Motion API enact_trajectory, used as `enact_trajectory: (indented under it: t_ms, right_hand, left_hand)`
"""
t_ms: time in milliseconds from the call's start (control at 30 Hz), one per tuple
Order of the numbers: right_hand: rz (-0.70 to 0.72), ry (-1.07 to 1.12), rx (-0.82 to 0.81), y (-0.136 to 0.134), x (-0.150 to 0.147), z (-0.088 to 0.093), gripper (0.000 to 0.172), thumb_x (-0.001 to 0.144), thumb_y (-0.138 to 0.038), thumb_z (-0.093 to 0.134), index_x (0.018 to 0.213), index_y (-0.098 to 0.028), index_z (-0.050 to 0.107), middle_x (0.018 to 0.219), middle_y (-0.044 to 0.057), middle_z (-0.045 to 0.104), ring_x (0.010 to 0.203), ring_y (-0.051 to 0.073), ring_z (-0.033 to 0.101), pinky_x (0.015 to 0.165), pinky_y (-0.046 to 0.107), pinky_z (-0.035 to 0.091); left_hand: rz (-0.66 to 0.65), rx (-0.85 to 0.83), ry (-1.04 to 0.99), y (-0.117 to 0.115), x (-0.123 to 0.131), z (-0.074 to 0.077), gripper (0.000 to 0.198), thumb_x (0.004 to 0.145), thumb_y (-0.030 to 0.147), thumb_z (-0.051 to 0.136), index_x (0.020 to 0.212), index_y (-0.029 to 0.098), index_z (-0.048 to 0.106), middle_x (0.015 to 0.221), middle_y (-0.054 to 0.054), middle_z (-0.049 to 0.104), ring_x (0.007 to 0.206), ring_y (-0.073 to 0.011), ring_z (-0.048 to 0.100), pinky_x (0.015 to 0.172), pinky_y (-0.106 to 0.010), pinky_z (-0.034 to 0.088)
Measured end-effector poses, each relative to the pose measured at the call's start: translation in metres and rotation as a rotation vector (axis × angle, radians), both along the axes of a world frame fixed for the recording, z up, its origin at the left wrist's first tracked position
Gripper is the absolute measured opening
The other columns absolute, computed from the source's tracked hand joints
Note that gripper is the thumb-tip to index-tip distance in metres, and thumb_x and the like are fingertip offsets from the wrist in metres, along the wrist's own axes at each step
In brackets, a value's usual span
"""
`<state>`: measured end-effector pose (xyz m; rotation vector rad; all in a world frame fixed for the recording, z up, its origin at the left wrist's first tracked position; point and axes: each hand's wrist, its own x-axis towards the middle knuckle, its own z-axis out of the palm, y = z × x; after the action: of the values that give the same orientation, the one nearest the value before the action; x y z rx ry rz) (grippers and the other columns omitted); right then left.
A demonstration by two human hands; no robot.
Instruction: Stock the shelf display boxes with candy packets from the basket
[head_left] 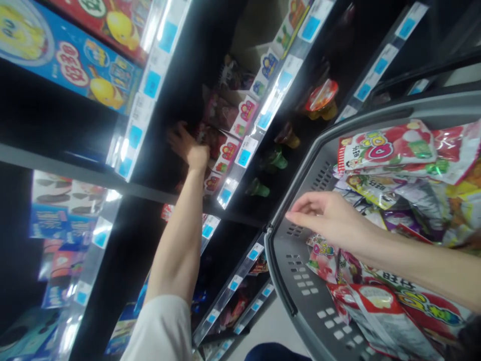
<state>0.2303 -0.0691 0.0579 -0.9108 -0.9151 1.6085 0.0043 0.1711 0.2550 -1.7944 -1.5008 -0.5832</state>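
Note:
My left hand (188, 144) reaches deep into a dark shelf, its fingers spread and slightly blurred. It is beside small candy bags (216, 143) in an open cardboard display box (227, 150); whether the fingertips touch a bag I cannot tell. My right hand (319, 213) hovers over the grey shopping basket (280, 255), fingers loosely bent and apart from the thumb, with nothing seen between them. Below that hand lies a small pink candy bag (323, 258). Larger red-and-white snack bags (387, 145) fill much of the basket.
Price-label rails (246, 153) run diagonally along the shelf edges. Jelly cups (278, 158) stand one shelf over, near an orange-topped cup (322, 98). Blue snack boxes (75, 70) are at upper left, and blue packets (67, 220) sit lower left. Pale floor (276, 321) shows below.

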Motion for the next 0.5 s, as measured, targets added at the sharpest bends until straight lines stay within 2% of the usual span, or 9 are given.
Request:
enact_trajectory:
  t_ms: [67,100,167,233,300,500]
  right_hand:
    - [0.012,0.004,-0.003,0.000,0.001,0.003,0.009,0.081,-0.018,0.077,0.073,-0.016,0.072,0.071,0.001,0.071,0.064,0.010,0.062,0.059,0.022,0.046]
    - [0.022,0.002,-0.005,0.000,0.001,0.004,0.009,0.081,-0.017,0.077,0.073,-0.016,0.072,0.070,0.001,0.070,0.064,0.010,0.061,0.060,0.021,0.046]
    - [0.043,-0.006,-0.009,0.000,0.000,0.005,0.011,0.080,-0.015,0.076,0.071,-0.016,0.071,0.068,0.001,0.069,0.063,0.010,0.060,0.060,0.021,0.046]
    - [0.061,-0.012,-0.011,0.000,-0.001,0.006,0.013,0.080,-0.014,0.076,0.069,-0.016,0.070,0.066,0.000,0.068,0.061,0.010,0.059,0.059,0.021,0.046]
    - [0.073,-0.015,-0.009,0.000,-0.001,0.005,0.015,0.080,-0.013,0.075,0.067,-0.016,0.069,0.065,0.000,0.067,0.061,0.010,0.059,0.058,0.021,0.046]
    - [0.068,-0.067,0.017,0.001,-0.001,0.001,0.014,0.080,-0.015,0.074,0.067,-0.017,0.069,0.065,0.000,0.067,0.061,0.010,0.060,0.059,0.021,0.046]
  left_hand:
    - [-0.077,-0.068,0.066,-0.007,0.010,-0.007,0.042,0.082,0.035,0.065,0.120,0.018,0.055,0.131,-0.012,0.056,0.126,-0.0312,0.052,0.107,-0.050,0.042]
    - [-0.099,-0.207,0.087,-0.008,0.014,-0.010,0.036,0.086,0.038,0.059,0.116,0.017,0.059,0.122,-0.011,0.063,0.117,-0.0285,0.058,0.104,-0.045,0.045]
    - [-0.089,-0.547,0.103,-0.006,0.019,-0.013,0.038,0.087,0.045,0.054,0.108,0.015,0.065,0.104,-0.010,0.072,0.103,-0.0275,0.066,0.096,-0.038,0.051]
    - [-0.061,-0.770,0.123,-0.002,0.019,-0.014,0.046,0.084,0.053,0.054,0.103,0.014,0.070,0.097,-0.010,0.076,0.100,-0.0296,0.068,0.093,-0.035,0.052]
    - [-0.043,-0.820,0.137,0.003,0.017,-0.013,0.048,0.081,0.056,0.056,0.099,0.015,0.073,0.097,-0.010,0.078,0.104,-0.0318,0.069,0.094,-0.034,0.052]
    - [0.058,-0.801,0.139,0.001,0.017,-0.017,0.043,0.081,0.053,0.058,0.097,0.017,0.075,0.089,-0.009,0.079,0.103,-0.0360,0.070,0.092,-0.040,0.055]
